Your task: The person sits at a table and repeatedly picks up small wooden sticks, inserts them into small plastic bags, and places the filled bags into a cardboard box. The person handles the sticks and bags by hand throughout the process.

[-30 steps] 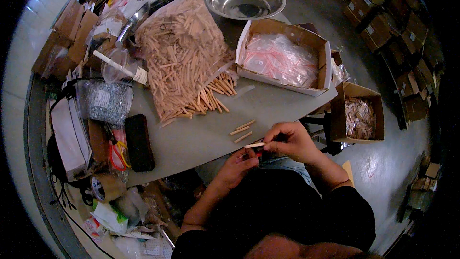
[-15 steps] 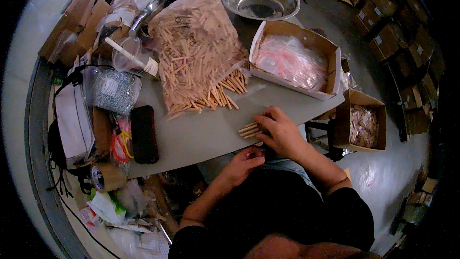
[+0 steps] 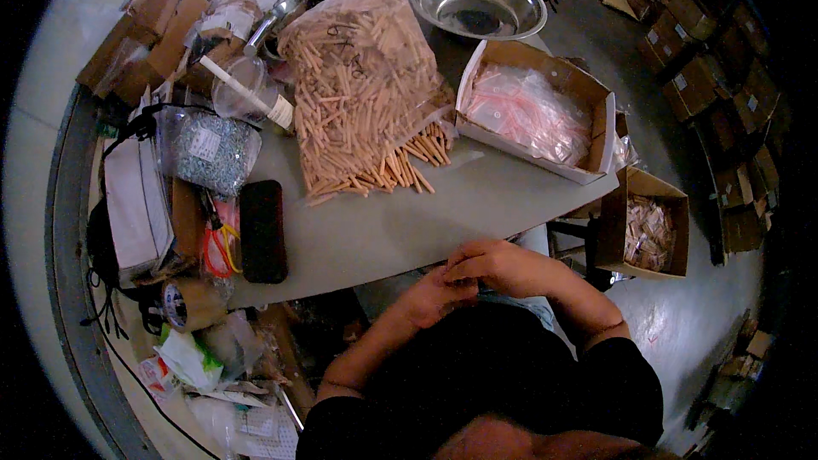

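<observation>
Just off the front edge of the table (image 3: 341, 260), my two hands meet in front of my body. My right hand (image 3: 487, 261) lies over the fingers of my left hand (image 3: 430, 296), both with curled fingers. Whatever is between them is hidden. Beyond them on the table lies a big clear plastic bag (image 3: 362, 77) full of short wooden dowels. Loose wooden dowels (image 3: 413, 163) spill from its near right corner.
Right of the bag stands a cardboard box (image 3: 607, 149) of clear plastic bags, with a steel basin (image 3: 532, 25) behind. A lower carton (image 3: 679, 247) holds filled packets. At left are a dark case (image 3: 262, 234), scissors (image 3: 223, 254), a bag of screws (image 3: 213, 153) and a tape roll (image 3: 176, 305).
My right hand has drawn back from the tabletop to my left hand. The small row of wooden dowels under its fingers is gone from the table. The view has shifted slightly.
</observation>
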A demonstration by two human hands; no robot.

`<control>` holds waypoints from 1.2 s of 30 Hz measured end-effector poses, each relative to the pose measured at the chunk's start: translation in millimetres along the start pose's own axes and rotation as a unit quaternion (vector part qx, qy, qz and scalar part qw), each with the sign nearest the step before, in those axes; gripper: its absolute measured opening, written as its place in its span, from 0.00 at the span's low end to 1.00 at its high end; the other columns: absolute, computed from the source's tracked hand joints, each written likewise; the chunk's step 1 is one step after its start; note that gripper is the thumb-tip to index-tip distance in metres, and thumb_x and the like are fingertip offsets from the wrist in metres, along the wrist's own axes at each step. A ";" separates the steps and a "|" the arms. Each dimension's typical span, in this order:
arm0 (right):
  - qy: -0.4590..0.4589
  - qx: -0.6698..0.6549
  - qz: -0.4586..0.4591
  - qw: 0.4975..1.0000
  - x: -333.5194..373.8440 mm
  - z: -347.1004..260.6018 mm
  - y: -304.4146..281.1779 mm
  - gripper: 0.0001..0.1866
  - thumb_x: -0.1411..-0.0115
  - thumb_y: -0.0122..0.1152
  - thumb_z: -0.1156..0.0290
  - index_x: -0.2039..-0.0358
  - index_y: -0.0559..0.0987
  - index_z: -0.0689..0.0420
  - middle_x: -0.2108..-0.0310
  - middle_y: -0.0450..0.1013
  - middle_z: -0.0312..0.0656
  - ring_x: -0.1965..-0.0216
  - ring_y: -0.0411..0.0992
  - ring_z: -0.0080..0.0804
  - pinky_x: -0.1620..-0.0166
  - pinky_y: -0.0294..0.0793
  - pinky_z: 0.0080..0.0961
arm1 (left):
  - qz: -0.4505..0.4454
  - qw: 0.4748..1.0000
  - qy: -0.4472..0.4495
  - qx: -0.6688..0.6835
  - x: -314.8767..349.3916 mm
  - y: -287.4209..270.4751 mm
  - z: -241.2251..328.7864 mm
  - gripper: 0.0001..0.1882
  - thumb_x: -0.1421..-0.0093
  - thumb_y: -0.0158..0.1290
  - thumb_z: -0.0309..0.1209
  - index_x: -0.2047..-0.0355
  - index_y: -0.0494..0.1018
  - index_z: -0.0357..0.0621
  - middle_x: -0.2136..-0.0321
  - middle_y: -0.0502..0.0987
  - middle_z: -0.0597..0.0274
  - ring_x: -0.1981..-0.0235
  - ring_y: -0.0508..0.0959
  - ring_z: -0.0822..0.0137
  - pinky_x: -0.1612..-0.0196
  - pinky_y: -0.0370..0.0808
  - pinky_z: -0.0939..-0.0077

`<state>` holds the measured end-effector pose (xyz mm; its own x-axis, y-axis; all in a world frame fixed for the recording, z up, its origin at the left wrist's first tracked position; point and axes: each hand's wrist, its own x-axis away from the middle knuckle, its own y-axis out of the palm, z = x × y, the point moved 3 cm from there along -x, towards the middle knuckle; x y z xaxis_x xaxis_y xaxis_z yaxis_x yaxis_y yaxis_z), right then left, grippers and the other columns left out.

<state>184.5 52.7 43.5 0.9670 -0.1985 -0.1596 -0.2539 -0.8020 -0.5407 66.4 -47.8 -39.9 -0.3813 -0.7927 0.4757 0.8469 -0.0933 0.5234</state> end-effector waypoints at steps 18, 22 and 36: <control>0.050 0.018 0.179 0.982 30.8 -27.4 -26.8 0.08 0.49 0.66 0.72 0.68 0.77 0.55 0.68 0.75 0.43 0.64 0.74 0.45 0.61 0.75 0.37 | 0.177 0.773 0.436 -0.425 28.6 33.6 65.6 0.08 0.44 0.58 0.27 0.65 0.72 0.40 0.66 0.77 0.52 0.63 0.77 0.54 0.57 0.74 0.64; 0.052 0.060 0.191 0.978 32.4 -26.9 -24.8 0.09 0.49 0.66 0.71 0.68 0.76 0.57 0.68 0.73 0.45 0.64 0.72 0.46 0.61 0.74 0.38 | 0.197 0.735 0.467 -0.450 27.7 44.9 73.5 0.05 0.46 0.57 0.22 0.69 0.73 0.39 0.70 0.76 0.54 0.67 0.76 0.54 0.62 0.73 0.65; 0.350 0.240 0.358 0.832 176.6 12.6 -59.5 0.06 0.50 0.61 0.78 0.76 0.71 0.60 0.78 0.65 0.43 0.74 0.65 0.35 0.69 0.66 0.27 | 0.134 0.742 0.367 -0.544 -2.4 37.8 84.7 0.19 0.44 0.59 0.34 0.55 0.70 0.40 0.55 0.71 0.48 0.54 0.72 0.50 0.50 0.69 0.60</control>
<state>370.2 72.4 37.1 0.2960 -0.9428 -0.1533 -0.5871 -0.0530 -0.8078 68.0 1.6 38.7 -0.1788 -0.9480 -0.2633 0.8059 0.0124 -0.5920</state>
